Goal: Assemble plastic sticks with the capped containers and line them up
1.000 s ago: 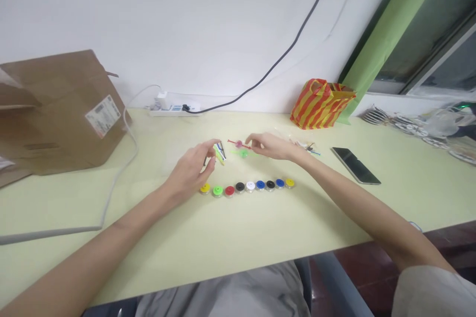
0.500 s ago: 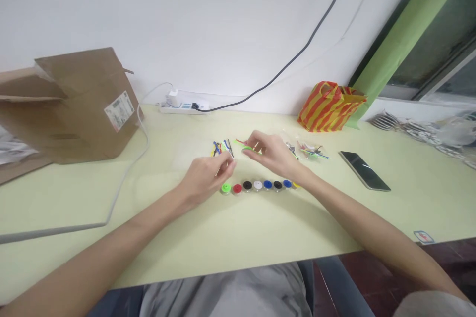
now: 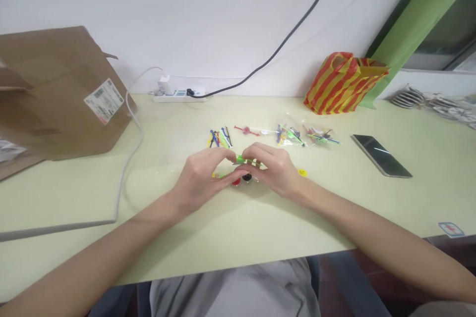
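Observation:
A thin green plastic arrow-like piece (image 3: pixel 240 159) is held between my two hands above the middle of the table. My left hand (image 3: pixel 204 173) pinches its left end between bent fingers and thumb. From the other side my right hand (image 3: pixel 275 166) grips the same piece, and its exact shape is partly hidden by the fingers. Just below the hands sit small round capped pieces, among them a red one (image 3: pixel 236 183) and a black one (image 3: pixel 247 178). A yellow one (image 3: pixel 302 173) shows past my right hand, which covers others in the row.
Behind the hands lie a pile of coloured sticks (image 3: pixel 220 137), a red arrow with a disc (image 3: pixel 246 130) and clear bags of parts (image 3: pixel 290 134). A phone (image 3: pixel 381 155) and striped bag (image 3: pixel 344 84) are right; a cardboard box (image 3: pixel 63 94) and power strip (image 3: pixel 180 96) stand left.
Both hands have come together and moved nearer, over the row of round pieces. The green piece, earlier in my right hand, is now between both. The red arrow is fully visible behind.

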### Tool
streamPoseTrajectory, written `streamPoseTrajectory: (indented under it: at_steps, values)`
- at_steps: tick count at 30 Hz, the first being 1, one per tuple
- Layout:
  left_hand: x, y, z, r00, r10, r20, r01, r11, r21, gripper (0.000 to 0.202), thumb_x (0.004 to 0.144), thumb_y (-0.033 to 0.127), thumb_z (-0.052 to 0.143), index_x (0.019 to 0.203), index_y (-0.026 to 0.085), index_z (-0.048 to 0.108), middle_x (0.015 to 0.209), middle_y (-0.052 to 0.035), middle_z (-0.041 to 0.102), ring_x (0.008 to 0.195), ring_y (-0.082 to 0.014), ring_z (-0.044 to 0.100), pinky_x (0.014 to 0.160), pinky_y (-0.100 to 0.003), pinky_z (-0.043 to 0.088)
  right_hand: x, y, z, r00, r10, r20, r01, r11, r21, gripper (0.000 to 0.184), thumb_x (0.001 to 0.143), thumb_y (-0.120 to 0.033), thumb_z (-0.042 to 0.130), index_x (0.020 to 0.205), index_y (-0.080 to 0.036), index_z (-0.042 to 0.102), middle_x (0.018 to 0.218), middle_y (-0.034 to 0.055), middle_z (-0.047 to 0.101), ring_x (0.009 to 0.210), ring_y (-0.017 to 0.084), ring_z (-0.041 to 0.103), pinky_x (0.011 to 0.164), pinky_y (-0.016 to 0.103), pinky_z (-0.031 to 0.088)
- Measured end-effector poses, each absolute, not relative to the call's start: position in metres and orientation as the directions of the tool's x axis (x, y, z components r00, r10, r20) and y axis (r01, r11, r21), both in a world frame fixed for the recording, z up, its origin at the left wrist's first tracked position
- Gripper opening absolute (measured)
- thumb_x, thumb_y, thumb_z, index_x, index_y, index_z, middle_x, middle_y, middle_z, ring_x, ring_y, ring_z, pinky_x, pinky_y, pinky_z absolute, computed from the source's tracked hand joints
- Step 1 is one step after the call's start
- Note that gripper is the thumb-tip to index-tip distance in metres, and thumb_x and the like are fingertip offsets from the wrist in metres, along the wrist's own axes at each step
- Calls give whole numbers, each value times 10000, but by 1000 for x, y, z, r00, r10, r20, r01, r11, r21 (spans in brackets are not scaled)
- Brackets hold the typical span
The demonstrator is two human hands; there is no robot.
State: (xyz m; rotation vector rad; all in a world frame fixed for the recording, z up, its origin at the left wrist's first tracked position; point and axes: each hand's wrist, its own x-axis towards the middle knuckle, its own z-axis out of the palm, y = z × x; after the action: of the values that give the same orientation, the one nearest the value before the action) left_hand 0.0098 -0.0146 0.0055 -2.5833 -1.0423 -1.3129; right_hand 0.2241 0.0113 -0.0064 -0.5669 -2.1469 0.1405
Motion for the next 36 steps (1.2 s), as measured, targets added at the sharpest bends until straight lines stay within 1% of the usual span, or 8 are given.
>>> streamPoseTrajectory:
  at_steps: [4, 8, 13, 18, 21, 25, 31, 36]
  values:
    - [9, -14, 8, 465, 487, 739, 519, -826, 218, 189, 938, 318, 722, 1044, 195, 624, 948, -44, 742, 843, -167, 711, 761, -292, 561, 224, 13, -3, -509, 409, 757, 345, 903, -256, 127, 1029, -252, 576, 929, -185, 616, 864, 63, 681, 718, 136, 618, 641, 251, 480]
    - [8, -12, 10, 491, 476, 730, 461, -853, 246, 246, 907, 316, 760, 1044, 191, 598, 923, -45, 700, 835, -171, 684, 740, -300, 554, 225, 13, 1, -518, 419, 745, 281, 907, -315, 169, 1036, -260, 557, 904, -189, 635, 849, 63, 687, 723, 138, 634, 654, 254, 504]
    - [7, -7, 8, 456, 502, 735, 444, -844, 301, 185, 927, 264, 733, 981, 199, 569, 912, -32, 654, 859, -165, 661, 754, -298, 545, 223, 8, 6, -495, 538, 683, 141, 825, -547, 130, 1011, -263, 606, 968, -191, 705, 955, 79, 739, 827, 161, 696, 700, 275, 548]
    - [7, -8, 7, 441, 515, 735, 434, -839, 328, 129, 948, 183, 692, 979, 204, 568, 960, -36, 669, 899, -156, 667, 789, -296, 552, 215, 1, 8, -422, 769, 481, 80, 560, -825, 105, 968, -284, 647, 1031, -206, 679, 970, 40, 737, 744, 136, 711, 601, 245, 539]
    - [9, -10, 9, 434, 493, 754, 442, -846, 298, 123, 949, 133, 670, 999, 204, 582, 1020, -55, 668, 953, -163, 666, 822, -307, 555, 211, -1, 10, -395, 843, 364, -44, 379, -924, 298, 896, -372, 747, 1115, -217, 618, 919, 17, 722, 698, 141, 713, 566, 244, 534]
    - [11, -12, 10, 424, 483, 766, 448, -847, 286, 148, 950, 93, 639, 1031, 208, 592, 1075, -71, 630, 1014, -173, 634, 861, -324, 551, 209, 0, 13, -411, 873, 263, -103, 243, -965, 361, 819, -466, 808, 971, -185, 641, 836, 10, 685, 663, 135, 682, 556, 245, 527]
    - [10, -10, 4, 414, 666, 621, 493, -737, 462, 193, 976, 216, 635, 1152, 216, 556, 1022, -34, 648, 928, -156, 640, 830, -301, 543, 211, 1, 12, -469, 827, 308, -95, 300, -949, 287, 904, -444, 725, 928, -195, 584, 802, -17, 618, 668, 123, 651, 581, 246, 513]
    - [8, -7, 6, 493, 658, 569, 549, -743, 383, 114, 1023, 284, 555, 1104, 204, 561, 965, -30, 652, 883, -164, 625, 803, -303, 516, 213, 1, 11, -574, 751, 326, -170, 280, -945, 248, 946, -388, 690, 955, -214, 513, 912, -15, 621, 696, 123, 695, 619, 257, 531]
